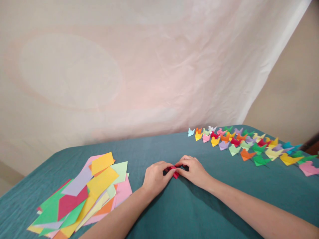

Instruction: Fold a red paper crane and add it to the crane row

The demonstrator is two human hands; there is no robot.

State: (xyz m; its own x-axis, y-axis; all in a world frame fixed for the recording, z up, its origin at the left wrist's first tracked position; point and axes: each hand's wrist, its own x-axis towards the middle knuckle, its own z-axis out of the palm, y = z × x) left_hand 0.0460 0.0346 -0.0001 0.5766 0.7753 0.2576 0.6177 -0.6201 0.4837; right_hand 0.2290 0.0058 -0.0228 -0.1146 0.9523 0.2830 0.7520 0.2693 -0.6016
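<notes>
A small piece of folded red paper is pinched between my two hands near the middle of the table. My left hand grips its left side with thumb and fingertips. From the right, my right hand closes its thumb and forefinger on the other side. The fingers cover much of the paper, so its full folded shape cannot be made out.
On the left lies a loose, overlapping pile of coloured paper sheets. Several rows of small folded paper birds stand at the back right. Everything rests on a dark teal tablecloth; a pale cloth hangs behind.
</notes>
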